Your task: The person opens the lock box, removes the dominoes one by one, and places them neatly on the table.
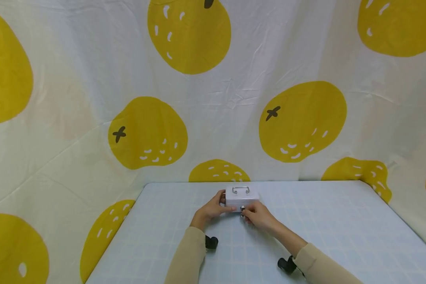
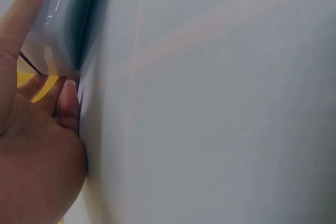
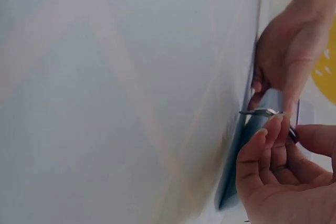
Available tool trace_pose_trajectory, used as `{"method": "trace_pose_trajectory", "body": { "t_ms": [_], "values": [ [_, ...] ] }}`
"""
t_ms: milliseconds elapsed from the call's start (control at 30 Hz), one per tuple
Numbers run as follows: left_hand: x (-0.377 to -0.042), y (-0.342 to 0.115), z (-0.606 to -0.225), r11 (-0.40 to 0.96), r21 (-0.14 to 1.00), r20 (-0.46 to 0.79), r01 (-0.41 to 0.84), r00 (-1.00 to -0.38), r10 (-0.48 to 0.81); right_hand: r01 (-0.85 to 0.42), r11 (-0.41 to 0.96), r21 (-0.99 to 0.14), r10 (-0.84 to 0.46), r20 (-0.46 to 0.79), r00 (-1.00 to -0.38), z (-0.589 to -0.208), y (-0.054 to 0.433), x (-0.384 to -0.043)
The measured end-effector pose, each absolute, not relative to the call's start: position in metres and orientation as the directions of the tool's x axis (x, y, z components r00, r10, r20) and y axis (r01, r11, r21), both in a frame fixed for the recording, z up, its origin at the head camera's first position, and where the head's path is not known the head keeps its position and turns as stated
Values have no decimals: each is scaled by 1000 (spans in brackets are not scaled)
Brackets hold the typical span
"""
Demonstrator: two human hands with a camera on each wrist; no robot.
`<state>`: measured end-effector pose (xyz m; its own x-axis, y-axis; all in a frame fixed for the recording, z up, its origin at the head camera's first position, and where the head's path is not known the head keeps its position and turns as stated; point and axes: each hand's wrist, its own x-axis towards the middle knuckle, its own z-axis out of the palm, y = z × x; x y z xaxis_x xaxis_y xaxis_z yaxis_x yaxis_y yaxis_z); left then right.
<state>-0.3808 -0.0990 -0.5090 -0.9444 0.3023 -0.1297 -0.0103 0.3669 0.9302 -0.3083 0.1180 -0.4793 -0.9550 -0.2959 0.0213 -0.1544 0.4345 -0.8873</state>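
Observation:
A small white cash box (image 1: 241, 198) with a metal carrying handle (image 1: 240, 189) on its lid stands on the table near the far edge. My left hand (image 1: 212, 208) holds its left end, thumb along the front and the other fingers around the side. At the lock on the front, my right hand (image 1: 260, 215) pinches a key (image 3: 293, 135) between thumb and fingers. A second metal key (image 3: 257, 112) hangs beside it in the right wrist view. How deep the pinched key sits in the lock is hidden by the fingers. The lid looks closed.
A pale blue checked cloth covers the table (image 1: 156, 236). Behind it hangs a white curtain (image 1: 220, 130) printed with yellow fruit. Dark wrist cameras (image 1: 211, 242) are strapped at both sleeves.

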Motion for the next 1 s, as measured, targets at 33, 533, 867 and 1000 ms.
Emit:
{"method": "trace_pose_trajectory", "body": {
  "t_ms": [33,533,867,1000],
  "values": [
    [-381,-99,-509,366,931,-127,-8,-945,303,-156,424,-892,-299,24,-954,-479,118,-308],
    [-380,-99,-510,390,921,-117,12,-945,305,30,273,-962,-290,-112,-950,-481,116,-303],
    [-381,-98,-509,387,922,-109,19,-947,304,274,-56,-960,-408,-228,-884,-485,118,-310],
    [-379,-98,-509,387,922,-112,13,-948,299,303,-89,-949,-405,-243,-881,-486,118,-310]
  ]
}}
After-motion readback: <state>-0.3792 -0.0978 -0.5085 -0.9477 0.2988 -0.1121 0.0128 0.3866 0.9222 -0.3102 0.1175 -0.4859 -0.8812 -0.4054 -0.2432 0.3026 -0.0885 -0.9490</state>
